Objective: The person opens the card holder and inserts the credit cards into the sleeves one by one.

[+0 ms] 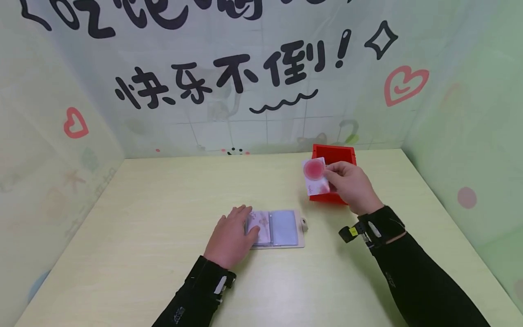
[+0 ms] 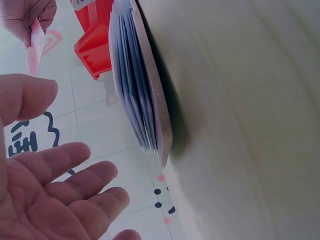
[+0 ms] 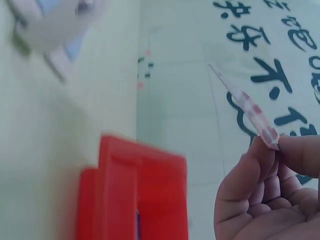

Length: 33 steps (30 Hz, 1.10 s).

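Hands apart: right hand (image 1: 354, 185) pinches pink-and-white card (image 1: 315, 181), red bin (image 1: 334, 153) beneath it; left hand (image 1: 232, 237), fingers extended, holding nothing, is over open album (image 1: 284, 228).

The card (image 1: 317, 187) is whitish with a rosy disc (image 1: 314, 170) — the bin (image 1: 327, 198) red, the sleeves (image 1: 425, 277) black.

Pink-and-white card (image 1: 313, 184) held up, perhaps over the red box (image 1: 333, 151), album (image 1: 284, 229) lying open, bluish right sleeve
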### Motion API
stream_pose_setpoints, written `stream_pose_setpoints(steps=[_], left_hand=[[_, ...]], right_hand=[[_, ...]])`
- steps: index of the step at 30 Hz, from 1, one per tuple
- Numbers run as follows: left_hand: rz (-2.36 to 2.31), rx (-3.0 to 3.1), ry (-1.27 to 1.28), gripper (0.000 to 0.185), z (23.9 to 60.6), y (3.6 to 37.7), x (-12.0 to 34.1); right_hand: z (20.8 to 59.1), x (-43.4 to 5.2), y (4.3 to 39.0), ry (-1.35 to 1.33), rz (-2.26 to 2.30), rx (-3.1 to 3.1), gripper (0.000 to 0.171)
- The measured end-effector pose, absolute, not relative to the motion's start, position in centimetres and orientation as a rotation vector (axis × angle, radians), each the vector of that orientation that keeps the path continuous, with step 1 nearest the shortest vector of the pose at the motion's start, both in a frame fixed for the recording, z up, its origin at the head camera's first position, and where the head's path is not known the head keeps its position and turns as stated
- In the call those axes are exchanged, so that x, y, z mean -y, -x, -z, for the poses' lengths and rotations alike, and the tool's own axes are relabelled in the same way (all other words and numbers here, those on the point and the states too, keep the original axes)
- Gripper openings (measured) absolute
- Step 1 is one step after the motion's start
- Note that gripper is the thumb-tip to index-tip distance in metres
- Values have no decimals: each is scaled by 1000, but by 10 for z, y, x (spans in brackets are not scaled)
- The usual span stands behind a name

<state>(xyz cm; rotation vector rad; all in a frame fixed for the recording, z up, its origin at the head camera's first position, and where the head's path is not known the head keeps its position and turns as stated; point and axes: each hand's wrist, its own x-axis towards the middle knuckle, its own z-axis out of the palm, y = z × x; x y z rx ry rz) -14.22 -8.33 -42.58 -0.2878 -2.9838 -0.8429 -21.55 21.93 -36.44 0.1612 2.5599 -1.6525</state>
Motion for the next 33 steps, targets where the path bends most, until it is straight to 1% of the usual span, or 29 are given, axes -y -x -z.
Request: stream_pose_setpoints(steps=[10,22,29,33], left_hand=[[987,2911,267,67,428,143,82],[1275,2841,378,72,428,138,67],[1300,2790,359,69,429,138,65],[1364,2761,337,65,430,140,66]], right_hand=[[396,-181,201,-27,1869,-2295,35],[417,-146,185,79,1836,-2201,31],[420,-139,180,108,1804,-2217,28],[420,-142,181,117,1767,-2254,32]])
